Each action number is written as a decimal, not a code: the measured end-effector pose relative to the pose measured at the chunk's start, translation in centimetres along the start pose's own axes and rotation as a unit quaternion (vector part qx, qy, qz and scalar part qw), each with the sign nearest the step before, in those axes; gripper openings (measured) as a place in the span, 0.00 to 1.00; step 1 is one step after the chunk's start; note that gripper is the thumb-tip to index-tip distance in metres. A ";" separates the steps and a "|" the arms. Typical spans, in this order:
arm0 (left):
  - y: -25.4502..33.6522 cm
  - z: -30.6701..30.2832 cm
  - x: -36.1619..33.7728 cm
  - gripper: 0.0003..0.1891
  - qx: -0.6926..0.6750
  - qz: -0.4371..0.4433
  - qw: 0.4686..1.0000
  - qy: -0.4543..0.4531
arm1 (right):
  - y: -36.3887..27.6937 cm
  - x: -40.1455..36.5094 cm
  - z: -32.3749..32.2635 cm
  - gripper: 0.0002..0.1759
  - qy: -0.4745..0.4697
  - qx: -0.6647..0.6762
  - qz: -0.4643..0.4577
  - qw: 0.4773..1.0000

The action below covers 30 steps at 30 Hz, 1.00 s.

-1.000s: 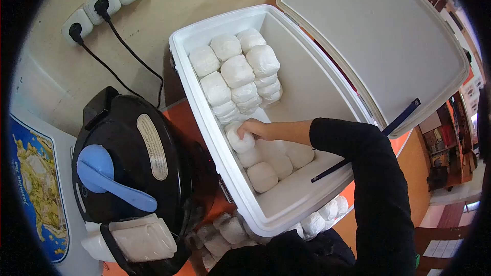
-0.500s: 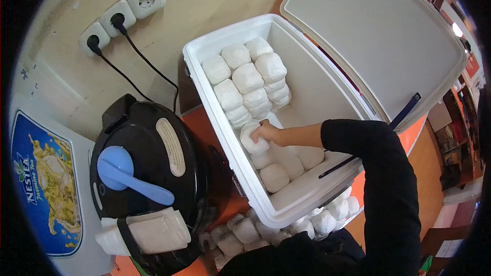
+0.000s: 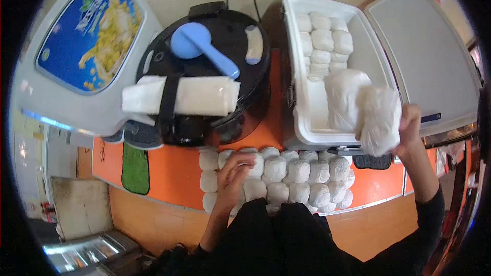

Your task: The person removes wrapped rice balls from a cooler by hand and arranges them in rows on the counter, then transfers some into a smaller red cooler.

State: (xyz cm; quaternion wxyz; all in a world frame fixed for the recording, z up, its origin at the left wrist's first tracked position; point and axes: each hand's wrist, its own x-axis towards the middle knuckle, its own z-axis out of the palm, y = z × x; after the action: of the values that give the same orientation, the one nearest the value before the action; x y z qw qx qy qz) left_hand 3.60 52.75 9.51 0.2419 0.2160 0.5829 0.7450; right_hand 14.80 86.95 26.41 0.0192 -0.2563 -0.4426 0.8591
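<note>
White plastic-wrapped bundles (image 3: 275,168) stand packed in rows on the orange counter in front of me. Against one at the left of the rows, my left hand (image 3: 236,174) rests with its fingers stretched out. My right hand (image 3: 407,129) grips a white wrapped bundle (image 3: 379,121) near the front rim of the white cooler box (image 3: 316,138). Another wrapped bundle (image 3: 349,98) is up against it on the left, over the box. More bundles (image 3: 322,39) are stacked at the far end inside the box. The right fingertips are partly hidden behind the held bundle.
The cooler's lid (image 3: 429,56) hangs open at the right. Left of the box stands a black round cooker (image 3: 232,28) with a blue scoop (image 3: 215,56) and folded white plastic bags (image 3: 204,96) on it. A green cloth (image 3: 135,168) lies on the orange counter (image 3: 171,174).
My right hand has lifted out of the cooler, bringing wrapped bundles up toward its front rim. My left hand has come into view over the counter rows. The view has turned and shifted.
</note>
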 end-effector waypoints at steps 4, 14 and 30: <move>1.4 5.8 -1.7 0.27 -0.215 -0.108 0.968 -0.075 | 5.9 -4.1 7.2 0.69 -0.120 0.032 0.039 0.991; -3.5 3.8 -13.3 0.34 -0.259 -0.300 0.902 0.171 | 24.3 -3.4 5.5 0.40 -0.138 -0.014 0.283 0.949; -13.2 -12.4 -16.9 0.39 0.173 -0.128 0.940 0.265 | 32.7 10.9 15.0 0.33 -0.041 -0.354 -0.008 0.934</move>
State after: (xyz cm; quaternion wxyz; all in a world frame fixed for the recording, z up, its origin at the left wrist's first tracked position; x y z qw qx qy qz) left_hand 10.85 35.62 -6.87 0.1306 -0.0271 0.7687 0.6256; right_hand 4.81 58.67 3.81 -0.0835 -0.2075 -0.7204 0.6565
